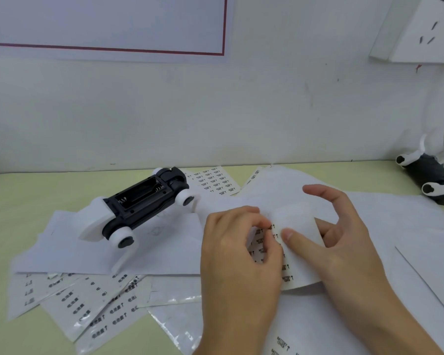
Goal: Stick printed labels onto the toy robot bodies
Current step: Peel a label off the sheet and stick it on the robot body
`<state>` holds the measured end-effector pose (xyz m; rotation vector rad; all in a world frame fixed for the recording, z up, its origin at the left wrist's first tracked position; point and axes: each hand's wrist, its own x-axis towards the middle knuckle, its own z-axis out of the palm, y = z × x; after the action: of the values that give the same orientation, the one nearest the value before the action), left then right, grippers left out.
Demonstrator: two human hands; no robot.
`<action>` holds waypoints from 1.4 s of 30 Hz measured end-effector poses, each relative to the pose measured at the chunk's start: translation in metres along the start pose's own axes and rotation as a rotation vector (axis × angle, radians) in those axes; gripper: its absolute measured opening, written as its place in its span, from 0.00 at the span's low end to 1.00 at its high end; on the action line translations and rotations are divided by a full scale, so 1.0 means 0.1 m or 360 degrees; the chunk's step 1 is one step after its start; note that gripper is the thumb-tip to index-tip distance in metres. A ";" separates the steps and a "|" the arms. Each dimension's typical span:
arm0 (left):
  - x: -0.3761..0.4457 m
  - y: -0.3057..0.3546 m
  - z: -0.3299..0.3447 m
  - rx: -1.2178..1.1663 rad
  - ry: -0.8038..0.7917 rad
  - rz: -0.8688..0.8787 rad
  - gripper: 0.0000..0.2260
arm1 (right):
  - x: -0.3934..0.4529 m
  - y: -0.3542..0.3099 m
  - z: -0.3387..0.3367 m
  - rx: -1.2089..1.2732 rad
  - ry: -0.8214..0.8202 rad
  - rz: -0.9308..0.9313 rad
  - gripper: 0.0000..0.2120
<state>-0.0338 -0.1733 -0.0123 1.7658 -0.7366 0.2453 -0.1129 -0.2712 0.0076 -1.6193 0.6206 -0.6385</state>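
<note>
A black and white toy robot body (139, 208) lies on its back on white paper at the left, its open battery bay facing up. In the middle, my right hand (344, 242) holds a curled label sheet (296, 226), thumb on its printed face and fingers behind it. My left hand (236, 247) pinches at a small printed label (269, 233) on that sheet with fingertips. Both hands are well to the right of the robot body, apart from it.
More label sheets (87, 301) lie scattered at the lower left and one at the back (214, 181). A second toy robot (431, 178) rests at the far right by the wall. White backing papers (395, 221) cover the green table (23, 196). A wall socket (428, 29) hangs upper right.
</note>
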 end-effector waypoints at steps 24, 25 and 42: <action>0.00 -0.03 0.01 -0.0057 -0.0203 -0.0060 0.04 | -0.02 -0.01 -0.01 -0.0093 0.0012 -0.0105 0.29; 0.01 -0.03 0.01 -0.0055 -0.0196 -0.0067 0.04 | -0.03 -0.02 -0.01 -0.0093 0.0014 -0.0103 0.29; 0.03 0.03 -0.02 -0.0201 -0.0110 -0.0253 0.03 | -0.02 -0.04 0.02 0.0108 0.0046 -0.0029 0.27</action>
<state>-0.0329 -0.1733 -0.0081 1.7083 -0.6426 0.0300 -0.1126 -0.2681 0.0110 -1.5564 0.6000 -0.6902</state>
